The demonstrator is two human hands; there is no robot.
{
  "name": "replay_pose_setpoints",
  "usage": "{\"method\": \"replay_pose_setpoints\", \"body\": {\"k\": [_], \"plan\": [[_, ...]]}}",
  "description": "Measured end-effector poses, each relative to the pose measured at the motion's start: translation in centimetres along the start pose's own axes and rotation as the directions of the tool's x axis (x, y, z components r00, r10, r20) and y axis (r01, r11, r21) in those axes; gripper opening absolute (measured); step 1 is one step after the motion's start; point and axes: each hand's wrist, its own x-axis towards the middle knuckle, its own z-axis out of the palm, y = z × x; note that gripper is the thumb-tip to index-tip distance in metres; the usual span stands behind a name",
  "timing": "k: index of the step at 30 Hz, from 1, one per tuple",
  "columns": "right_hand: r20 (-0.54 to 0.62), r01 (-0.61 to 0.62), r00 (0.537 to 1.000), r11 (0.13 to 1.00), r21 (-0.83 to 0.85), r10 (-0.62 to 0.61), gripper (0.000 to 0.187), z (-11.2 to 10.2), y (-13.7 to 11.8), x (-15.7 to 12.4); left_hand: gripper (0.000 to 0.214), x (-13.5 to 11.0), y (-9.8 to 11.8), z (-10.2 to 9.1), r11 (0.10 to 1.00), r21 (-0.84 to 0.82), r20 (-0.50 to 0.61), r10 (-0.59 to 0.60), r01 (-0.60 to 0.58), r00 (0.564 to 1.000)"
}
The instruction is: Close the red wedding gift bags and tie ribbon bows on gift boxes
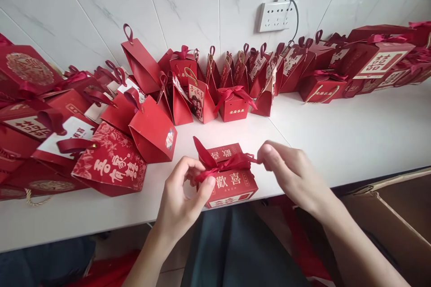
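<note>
A red gift box (232, 188) with gold characters rests on the white counter's front edge, right before me. A dark red ribbon (232, 161) is knotted in a bow over its top, one pointed end standing up at the left. My left hand (186, 188) is closed at the box's left side, thumb and fingers pinching the ribbon there. To the right of the box, my right hand (286, 166) pinches a ribbon end between thumb and fingers and holds it taut. The tips of several left fingers are hidden behind the ribbon.
Red gift boxes (114, 161) crowd the counter (336, 143) at the left. Several more, including a small bow-tied box (234, 110), line the tiled wall (188, 0). A power socket (276, 17) is mounted there. Below the counter at the right stands an open cardboard box (397, 215).
</note>
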Motion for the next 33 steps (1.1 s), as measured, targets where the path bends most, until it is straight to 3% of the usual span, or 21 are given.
{"method": "replay_pose_setpoints", "body": {"k": [2, 4, 8, 13, 19, 25, 30, 33], "plan": [[0.156, -0.135, 0.980, 0.990, 0.045, 0.126, 0.057, 0.5, -0.6, 0.2, 0.014, 0.1, 0.1, 0.1, 0.999, 0.029, -0.016, 0.014, -0.014, 1.000], [0.236, -0.194, 0.957, 0.978, 0.076, 0.171, 0.056, 1.0, -0.8, 0.5, 0.018, 0.1, 0.1, 0.3, 0.999, 0.043, -0.038, 0.010, -0.008, 0.999], [0.286, -0.277, 0.934, 0.938, 0.210, 0.212, 0.047, 1.8, -0.2, 0.7, 0.027, 0.0, 0.1, 0.5, 0.995, -0.054, -0.040, -0.088, 0.085, 0.995], [0.373, -0.354, 0.910, 0.803, 0.479, 0.179, 0.049, 1.9, 0.8, 1.0, 0.032, 0.2, -0.3, 0.4, 0.934, -0.277, 0.025, -0.227, 0.225, 0.974], [0.373, -0.373, 0.913, 0.698, 0.612, 0.162, 0.050, 2.0, 1.3, 0.9, 0.038, -0.2, -1.5, 0.0, 0.866, -0.390, 0.061, -0.313, 0.312, 0.948], [0.357, -0.348, 0.924, 0.693, 0.631, 0.139, 0.048, 2.3, 1.3, 0.6, 0.055, -0.2, -0.8, -0.8, 0.854, -0.224, 0.140, -0.448, 0.469, 0.883], [0.361, -0.354, 0.921, 0.697, 0.624, 0.144, 0.048, 2.2, 1.2, 0.6, 0.037, 0.6, 0.7, -0.8, 0.871, -0.258, 0.098, -0.407, 0.419, 0.908], [0.364, -0.359, 0.920, 0.688, 0.630, 0.146, 0.048, 2.3, 1.2, 0.6, 0.027, 0.7, 1.0, -0.6, 0.835, -0.337, 0.101, -0.427, 0.435, 0.899]]}}
